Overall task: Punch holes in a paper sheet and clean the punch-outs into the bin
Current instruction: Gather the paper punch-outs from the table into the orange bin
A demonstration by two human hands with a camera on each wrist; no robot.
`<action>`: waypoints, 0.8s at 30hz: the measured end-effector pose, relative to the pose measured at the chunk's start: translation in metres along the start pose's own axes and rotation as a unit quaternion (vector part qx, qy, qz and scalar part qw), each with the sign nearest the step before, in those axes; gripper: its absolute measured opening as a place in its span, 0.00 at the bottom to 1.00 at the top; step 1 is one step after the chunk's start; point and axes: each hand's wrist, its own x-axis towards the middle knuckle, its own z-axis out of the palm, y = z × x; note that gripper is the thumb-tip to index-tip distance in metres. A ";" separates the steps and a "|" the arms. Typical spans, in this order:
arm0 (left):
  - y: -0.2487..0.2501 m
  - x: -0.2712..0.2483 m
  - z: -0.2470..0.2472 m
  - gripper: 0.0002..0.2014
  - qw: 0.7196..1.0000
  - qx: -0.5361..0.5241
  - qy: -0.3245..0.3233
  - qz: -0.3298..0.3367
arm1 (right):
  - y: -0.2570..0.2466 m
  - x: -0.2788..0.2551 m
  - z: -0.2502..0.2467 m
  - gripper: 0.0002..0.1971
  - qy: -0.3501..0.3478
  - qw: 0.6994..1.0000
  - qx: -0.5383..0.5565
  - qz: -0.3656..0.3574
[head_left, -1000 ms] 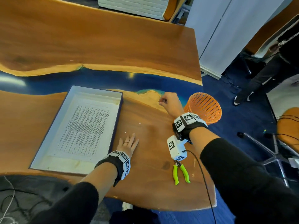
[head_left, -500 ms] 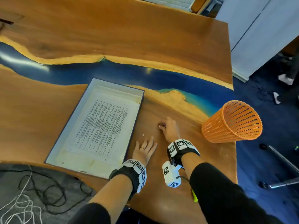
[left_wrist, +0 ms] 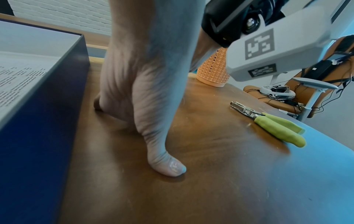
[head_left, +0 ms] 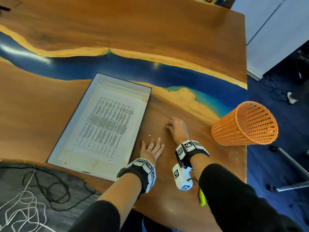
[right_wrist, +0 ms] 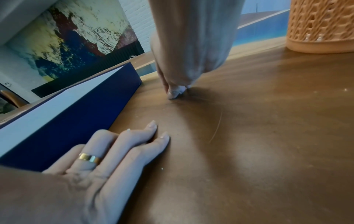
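The printed paper sheet (head_left: 107, 124) lies in a shallow blue-edged tray (head_left: 71, 133) on the wooden table. My left hand (head_left: 151, 147) rests flat on the table just right of the tray, fingers straight (right_wrist: 153, 133). A little beyond it my right hand (head_left: 175, 129) is curled, its fingertips (right_wrist: 175, 91) pinching a tiny white punch-out against the tabletop. Another punch-out (head_left: 149, 135) lies loose ahead of my left fingers. The orange mesh bin (head_left: 244, 124) stands at the table's right edge. The green-handled hole punch (left_wrist: 268, 121) lies near the front edge, mostly hidden under my right forearm in the head view.
The table's right edge (head_left: 245, 164) drops off just past the bin, with chair legs (head_left: 292, 186) and blue carpet below. Loose cables (head_left: 33, 198) lie on a grey surface at the front left. A blue resin strip (head_left: 117, 67) crosses the table beyond the tray.
My right hand has come back from beside the bin to the tabletop near the tray and now pinches there. The left hand has stayed flat.
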 end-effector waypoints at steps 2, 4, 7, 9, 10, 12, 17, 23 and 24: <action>0.000 0.000 0.000 0.53 1.000 0.000 0.004 0.002 | -0.001 0.003 0.001 0.06 -0.008 1.000 -0.008 0.000; 0.000 0.000 0.000 0.54 1.000 0.002 0.004 0.003 | -0.001 0.003 0.003 0.06 -0.007 1.000 -0.008 0.004; 0.000 0.001 0.001 0.55 1.000 0.005 0.003 0.003 | 0.000 0.002 0.005 0.06 -0.004 1.000 -0.013 0.013; 0.000 0.002 0.003 0.55 1.000 0.007 0.005 0.003 | 0.001 0.002 0.008 0.06 -0.005 1.000 -0.013 0.013; 0.000 0.003 0.003 0.55 1.000 0.007 0.006 0.004 | 0.001 0.002 0.009 0.07 -0.006 1.000 -0.012 0.013; 0.000 0.003 0.003 0.54 1.000 0.009 0.009 0.005 | -0.001 0.001 0.011 0.06 -0.007 1.000 -0.023 0.010; -0.002 0.004 0.006 0.56 1.000 0.003 0.015 0.007 | -0.004 -0.002 0.011 0.16 -0.046 0.996 -0.070 0.010; -0.007 0.005 0.012 0.51 0.998 -0.020 0.050 0.017 | 0.004 -0.004 0.009 0.07 -0.026 0.998 0.029 0.056; -0.008 0.005 0.012 0.51 0.998 -0.021 0.052 0.019 | 0.004 -0.006 0.008 0.06 -0.026 0.997 0.038 0.059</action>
